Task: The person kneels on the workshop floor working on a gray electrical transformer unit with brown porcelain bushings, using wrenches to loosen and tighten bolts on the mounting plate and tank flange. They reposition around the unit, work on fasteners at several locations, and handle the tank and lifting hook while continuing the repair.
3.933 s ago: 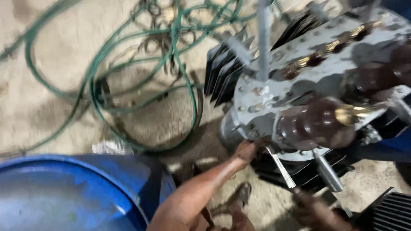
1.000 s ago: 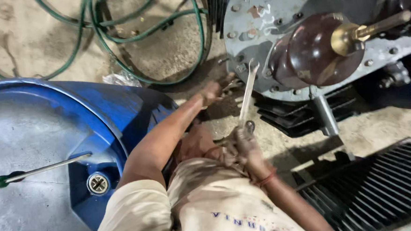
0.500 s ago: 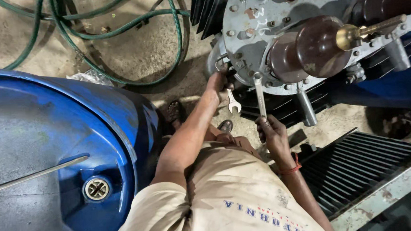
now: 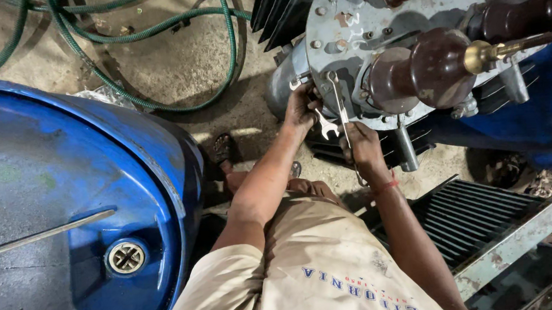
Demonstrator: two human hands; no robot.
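Note:
My left hand (image 4: 301,107) reaches up to the rim of a grey bolted transformer cover (image 4: 369,18) and grips a short open-ended spanner (image 4: 325,125) under the flange. In my right hand (image 4: 362,148) is a long spanner (image 4: 340,104), held upright with its top end on a rim bolt (image 4: 332,76). The two hands are close together, just below a brown ceramic bushing (image 4: 432,68) with a brass stud.
A big blue drum (image 4: 70,184) with a bung cap fills the left, and a thin metal rod lies on it. Green hose (image 4: 158,60) loops over the dirt floor. A finned radiator panel (image 4: 481,220) lies at lower right. A sandalled foot (image 4: 223,148) shows below.
Earlier my arms stretched toward the cover's underside. Since then the view has closed in, and both hands have settled at the rim bolt with the spanners.

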